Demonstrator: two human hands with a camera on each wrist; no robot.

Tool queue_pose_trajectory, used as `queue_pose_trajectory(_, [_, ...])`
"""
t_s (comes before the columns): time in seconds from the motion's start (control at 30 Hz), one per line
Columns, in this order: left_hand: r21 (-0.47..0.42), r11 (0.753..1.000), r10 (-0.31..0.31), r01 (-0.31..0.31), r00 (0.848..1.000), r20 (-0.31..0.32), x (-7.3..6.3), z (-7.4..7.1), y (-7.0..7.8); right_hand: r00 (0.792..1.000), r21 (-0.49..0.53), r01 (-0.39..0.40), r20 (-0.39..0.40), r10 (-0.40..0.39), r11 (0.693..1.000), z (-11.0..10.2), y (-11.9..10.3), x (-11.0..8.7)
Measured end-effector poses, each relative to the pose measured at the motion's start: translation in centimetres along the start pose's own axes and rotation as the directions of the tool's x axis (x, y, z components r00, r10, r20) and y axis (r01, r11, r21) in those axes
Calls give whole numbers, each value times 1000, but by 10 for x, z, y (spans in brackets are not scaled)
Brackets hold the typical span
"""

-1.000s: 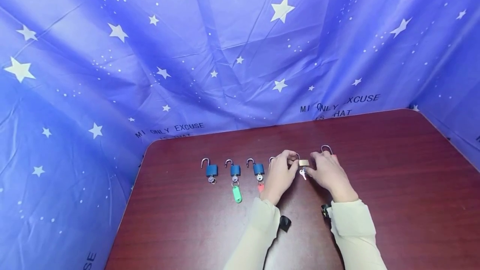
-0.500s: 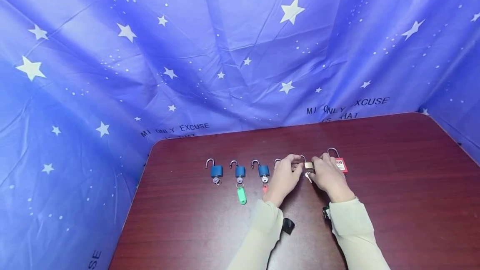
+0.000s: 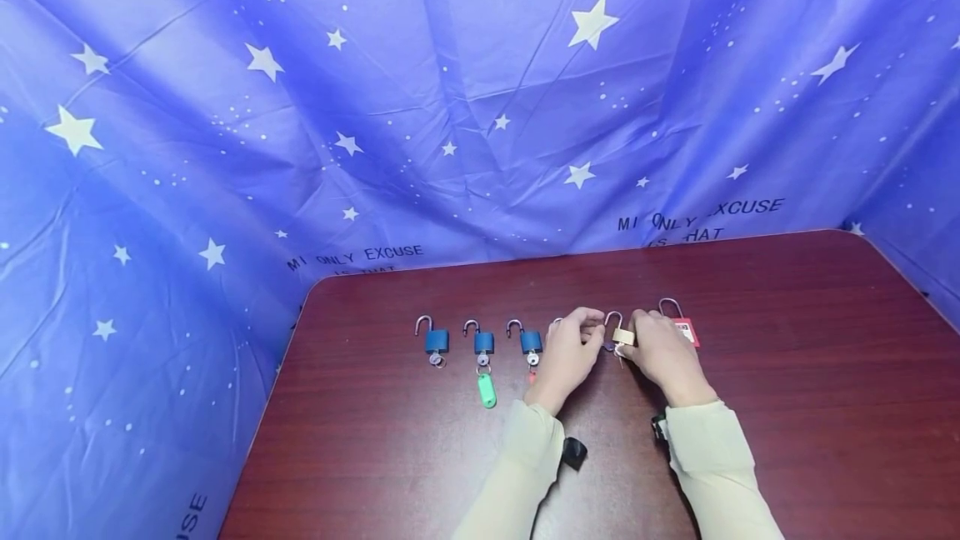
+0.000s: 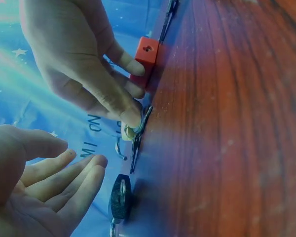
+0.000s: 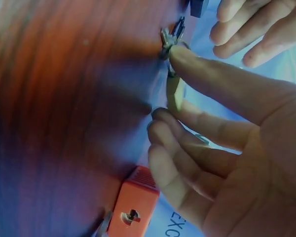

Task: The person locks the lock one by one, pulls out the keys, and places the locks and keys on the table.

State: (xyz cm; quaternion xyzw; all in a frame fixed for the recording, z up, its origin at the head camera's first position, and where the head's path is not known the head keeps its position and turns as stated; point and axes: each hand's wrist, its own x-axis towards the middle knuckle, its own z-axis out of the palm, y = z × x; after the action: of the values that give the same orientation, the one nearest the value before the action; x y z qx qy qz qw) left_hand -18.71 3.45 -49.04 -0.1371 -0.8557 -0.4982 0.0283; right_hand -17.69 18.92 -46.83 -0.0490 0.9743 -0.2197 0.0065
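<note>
A brass padlock point(image 3: 624, 337) with its shackle unlatched lies between the two hands, and a bunch of keys point(image 5: 171, 39) hangs at its keyhole end. My right hand point(image 3: 663, 352) pinches it, thumb by the keys and index finger against the brass body in the right wrist view. My left hand point(image 3: 567, 357) holds nothing; its fingers point(image 4: 79, 192) are loosely extended beside the shackle. Under that hand a dark padlock point(image 4: 120, 197) is mostly hidden from the head view. Just beyond my right hand's fingers, a red padlock point(image 3: 686, 330) is partly covered.
Three blue padlocks point(image 3: 437, 341) with raised shackles and keys lie in a row to the left. One carries a green key tag point(image 3: 487, 390), another a red tag point(image 3: 532, 377). The dark red table point(image 3: 360, 457) meets a blue starry curtain point(image 3: 450, 90) behind.
My right hand has shifted its fingers onto the brass padlock's body and turned it slightly. More of the red padlock shows now. My left hand's fingers have straightened a little. The head view has shifted slightly.
</note>
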Motion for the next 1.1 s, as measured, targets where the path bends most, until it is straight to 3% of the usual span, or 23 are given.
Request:
queue_pose_trajectory(0.2, [1,1000,8,-8,1000,-3,0,-1,-2,998,160,-57,8,56,985,-2,-1,0])
queue_pose_trajectory(0.6, [-39,999,6,-6,1000,4,1,-4,-3,1000,325,1,-18,5,946,-5,8,0])
queue_pose_trajectory(0.87, [-161,986,39,-44,999,-36,2,-19,11,999,468,42,-19,-37,883,-24,4,-6])
queue_pose_trajectory(1.1, [-238,971,19,-24,1000,-21,-3,-28,26,998,530,59,-42,-43,846,-37,-2,-16])
